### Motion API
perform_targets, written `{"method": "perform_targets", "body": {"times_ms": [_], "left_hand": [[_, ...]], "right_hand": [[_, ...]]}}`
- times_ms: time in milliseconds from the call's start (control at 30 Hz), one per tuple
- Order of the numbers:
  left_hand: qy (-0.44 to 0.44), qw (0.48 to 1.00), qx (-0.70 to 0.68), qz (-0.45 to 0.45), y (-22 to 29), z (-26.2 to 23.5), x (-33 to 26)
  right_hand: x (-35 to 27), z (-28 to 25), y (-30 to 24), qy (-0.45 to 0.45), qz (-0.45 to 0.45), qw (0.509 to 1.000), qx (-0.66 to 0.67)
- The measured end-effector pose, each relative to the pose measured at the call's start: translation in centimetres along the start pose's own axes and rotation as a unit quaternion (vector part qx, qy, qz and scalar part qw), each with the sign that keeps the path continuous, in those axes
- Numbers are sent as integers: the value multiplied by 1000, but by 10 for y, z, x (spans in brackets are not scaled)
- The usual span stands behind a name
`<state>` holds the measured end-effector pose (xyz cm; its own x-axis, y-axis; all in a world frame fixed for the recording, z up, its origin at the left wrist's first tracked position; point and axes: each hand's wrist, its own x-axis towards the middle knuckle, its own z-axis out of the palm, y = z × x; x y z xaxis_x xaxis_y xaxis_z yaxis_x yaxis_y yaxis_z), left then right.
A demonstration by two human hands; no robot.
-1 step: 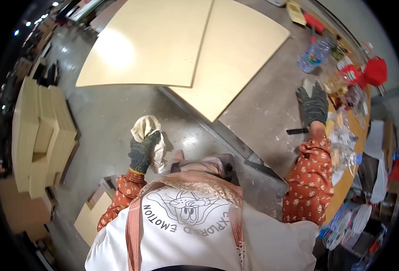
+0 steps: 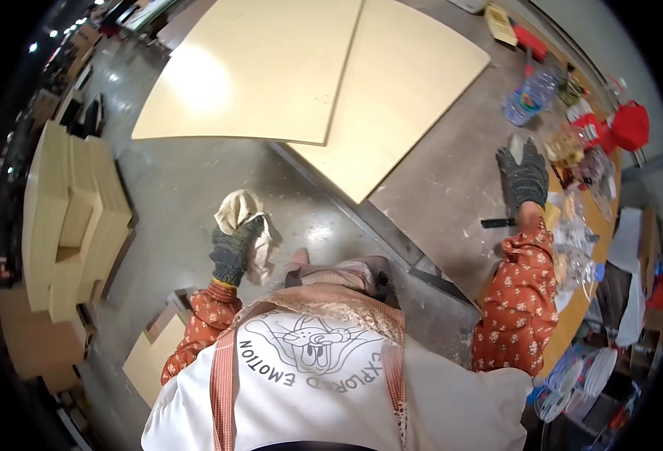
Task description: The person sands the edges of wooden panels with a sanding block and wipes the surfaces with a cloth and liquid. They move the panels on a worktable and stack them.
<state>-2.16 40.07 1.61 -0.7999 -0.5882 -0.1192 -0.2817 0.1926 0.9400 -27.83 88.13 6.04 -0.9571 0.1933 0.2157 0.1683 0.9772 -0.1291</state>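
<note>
Loosely, a crumpled cream rag [image 2: 243, 218] hangs from the gloved left hand [image 2: 232, 252].

We see our left hand [image 2: 234, 252] in a dark knit glove, fingers curled shut in a fist-like grip, held low before the chest; its forearm, in an orange floral sleeve, bends up from the elbow; our right hand [image 2: 525, 177], gloved alike, stretches far out to the right, fingers extended and spread; that arm is nearly straight.
</note>
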Motion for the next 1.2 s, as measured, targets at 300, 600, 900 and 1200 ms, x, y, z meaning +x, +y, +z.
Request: {"method": "perform_targets", "body": {"times_ms": [300,600,900,1200], "left_hand": [[114,880,235,398,46,-101,127],[-228,668,250,662,133,5,276],[-443,513,174,714,148,139,277],[-436,541,213,687,155,153,226]], "right_hand": [[2,-11,-34,-119,-11,992,-27],[-168,-20,-145,162,-128,977,52],[-318,-15,-316,155,220,944,189],[-339,8,-347,183,235,906,302]]}}
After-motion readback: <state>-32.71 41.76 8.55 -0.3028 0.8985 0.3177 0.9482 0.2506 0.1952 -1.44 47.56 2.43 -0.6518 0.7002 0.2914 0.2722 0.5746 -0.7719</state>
